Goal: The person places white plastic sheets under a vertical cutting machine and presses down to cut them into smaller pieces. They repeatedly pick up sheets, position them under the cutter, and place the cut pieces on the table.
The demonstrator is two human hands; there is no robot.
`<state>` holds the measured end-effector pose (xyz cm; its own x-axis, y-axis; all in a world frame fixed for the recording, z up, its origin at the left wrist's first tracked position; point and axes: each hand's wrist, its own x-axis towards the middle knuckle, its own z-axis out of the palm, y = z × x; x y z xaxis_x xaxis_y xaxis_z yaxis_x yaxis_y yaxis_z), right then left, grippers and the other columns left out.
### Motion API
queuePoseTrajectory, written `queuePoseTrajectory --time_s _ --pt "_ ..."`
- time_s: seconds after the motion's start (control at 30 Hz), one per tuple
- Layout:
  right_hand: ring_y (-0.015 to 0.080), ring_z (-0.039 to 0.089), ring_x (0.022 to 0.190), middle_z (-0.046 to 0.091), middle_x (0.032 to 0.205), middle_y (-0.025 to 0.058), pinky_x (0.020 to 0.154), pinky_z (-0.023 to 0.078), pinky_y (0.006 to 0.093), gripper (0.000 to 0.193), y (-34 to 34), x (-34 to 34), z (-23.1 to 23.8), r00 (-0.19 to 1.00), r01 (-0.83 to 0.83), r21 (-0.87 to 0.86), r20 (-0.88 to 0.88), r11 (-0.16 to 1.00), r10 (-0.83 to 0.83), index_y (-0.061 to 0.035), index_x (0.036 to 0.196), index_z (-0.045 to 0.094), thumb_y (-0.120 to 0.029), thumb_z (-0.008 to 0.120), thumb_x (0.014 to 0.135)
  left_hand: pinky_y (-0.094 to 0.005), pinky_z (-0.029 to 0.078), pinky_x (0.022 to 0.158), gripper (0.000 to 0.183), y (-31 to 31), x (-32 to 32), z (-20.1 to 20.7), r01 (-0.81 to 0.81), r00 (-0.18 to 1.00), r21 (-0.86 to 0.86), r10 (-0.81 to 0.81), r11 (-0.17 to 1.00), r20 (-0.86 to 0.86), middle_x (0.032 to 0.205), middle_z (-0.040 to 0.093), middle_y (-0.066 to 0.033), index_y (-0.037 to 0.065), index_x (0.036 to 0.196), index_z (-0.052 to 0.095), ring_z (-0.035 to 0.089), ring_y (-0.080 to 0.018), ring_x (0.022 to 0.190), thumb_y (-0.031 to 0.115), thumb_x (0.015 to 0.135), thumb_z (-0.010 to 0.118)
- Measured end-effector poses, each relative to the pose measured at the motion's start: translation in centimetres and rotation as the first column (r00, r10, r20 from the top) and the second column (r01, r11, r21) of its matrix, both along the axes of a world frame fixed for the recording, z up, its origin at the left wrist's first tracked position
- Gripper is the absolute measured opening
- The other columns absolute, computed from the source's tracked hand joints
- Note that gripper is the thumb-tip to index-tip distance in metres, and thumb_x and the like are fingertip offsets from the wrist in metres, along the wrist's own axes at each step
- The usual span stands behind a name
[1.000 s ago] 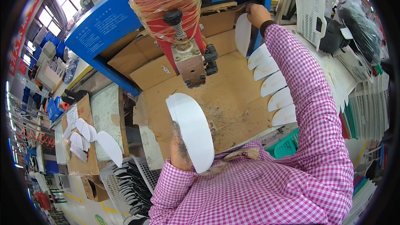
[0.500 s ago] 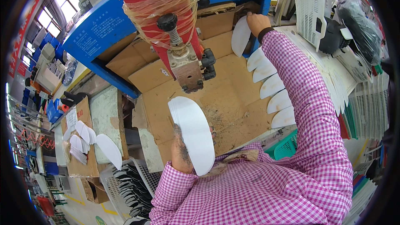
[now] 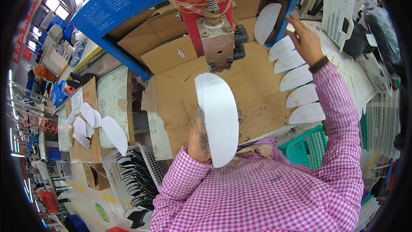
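Observation:
My left hand (image 3: 198, 138) grips a stack of white half-oval sheets (image 3: 219, 120) in front of my chest, upright with the layered edges showing at the top left. My right hand (image 3: 307, 42) is empty, its fingers apart, beside the blue frame's right post. Just left of it, one white half-oval sheet (image 3: 267, 23) leans against the cardboard at the back. Below my right hand, several similar sheets with brownish smudges (image 3: 296, 77) lie in an overlapping column along the right edge. A metal machine head (image 3: 218, 47) on a red arm (image 3: 189, 13) hangs above the stack.
Cardboard (image 3: 257, 90) lines the bench under the blue machine frame (image 3: 116, 13). More white pieces (image 3: 113, 135) lie on the left table. A basket of dark pieces (image 3: 136, 176) stands at lower left, a green basket (image 3: 307, 148) at lower right, and a white crate (image 3: 339, 8) at upper right.
My right hand has let go of the sheet at the back, which stays leaning there, and has moved right and toward me with fingers opened. My left hand still holds the stack.

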<state>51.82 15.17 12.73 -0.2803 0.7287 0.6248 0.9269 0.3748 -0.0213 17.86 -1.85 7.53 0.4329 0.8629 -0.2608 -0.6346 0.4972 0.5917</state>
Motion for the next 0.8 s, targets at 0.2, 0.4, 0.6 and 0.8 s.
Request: queuePoseTrajectory --time_s 0.2,0.4,0.6,0.8 --pt "0.0231 0.065 0.080 0.054 0.126 0.0132 0.069 0.052 0.0315 0.037 -7.0 0.6 -2.0 0.982 -0.036 -0.101 -0.190 0.994 0.016 -0.0071 0.117 0.054 -0.010 0.064 0.082 -0.0373 0.053 0.082 0.071 0.5 0.8 0.0 -0.041 0.999 -0.158 0.040 0.987 -0.010 0.117 0.056 -0.0139 0.004 0.132 0.039 0.060 -0.0250 0.099 0.061 0.090 0.035" --pt "0.0245 0.065 0.086 0.053 0.127 0.0132 0.073 0.053 0.0315 0.039 -8.7 0.6 -3.7 0.968 0.019 -0.259 -0.236 0.966 -0.083 -0.0064 0.119 0.053 -0.008 0.064 0.082 -0.0386 0.052 0.084 0.069 5.4 1.5 -0.3 -0.007 0.982 -0.032 0.013 0.999 0.187 0.122 0.053 -0.0131 0.005 0.134 0.036 0.058 -0.0255 0.103 0.059 0.091 0.035" --pt "0.0306 0.064 0.084 0.054 0.126 0.0149 0.071 0.053 0.0333 0.039 -8.3 -1.8 -4.0 0.963 -0.106 -0.264 -0.269 0.959 0.033 -0.0071 0.116 0.054 -0.005 0.066 0.079 -0.0386 0.047 0.094 0.063 11.9 1.8 0.9 -0.223 0.873 -0.076 0.234 0.972 0.428 0.130 0.047 -0.0113 0.004 0.135 0.033 0.053 -0.0269 0.111 0.052 0.094 0.036" --pt "0.0317 0.064 0.086 0.053 0.126 0.0149 0.071 0.053 0.0343 0.038 -9.8 -3.6 -3.7 0.963 -0.171 -0.251 -0.248 0.953 0.107 -0.0060 0.114 0.054 -0.006 0.066 0.078 -0.0395 0.052 0.087 0.057 12.6 -0.1 1.6 -0.337 0.938 0.166 0.316 0.927 0.140 0.121 0.054 -0.0117 0.007 0.130 0.040 0.058 -0.0252 0.103 0.050 0.093 0.042"
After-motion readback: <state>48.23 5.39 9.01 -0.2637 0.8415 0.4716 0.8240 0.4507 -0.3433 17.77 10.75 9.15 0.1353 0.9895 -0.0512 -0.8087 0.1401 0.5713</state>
